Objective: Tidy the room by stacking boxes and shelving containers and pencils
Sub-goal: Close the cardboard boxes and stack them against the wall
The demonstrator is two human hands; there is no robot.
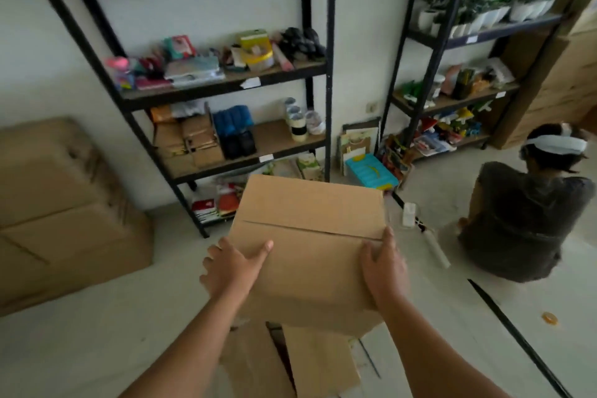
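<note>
A tall black metal shelving unit [206, 87] stands against the wall, its contents blurred. In front, a closed brown cardboard box [310, 236] is gripped by the left hand [231, 265] and right hand [382, 268], hiding most of an open-flapped carton [310, 362] beneath.

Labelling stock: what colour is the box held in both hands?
Plain brown cardboard box, seen best in the head view.

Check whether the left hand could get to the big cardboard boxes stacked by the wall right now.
Probably not yet. The left hand is gripping the side of the carried cardboard box, with the right hand on the other side. The stacked cardboard boxes sit off to the left across open floor, nothing blocking them.
</note>
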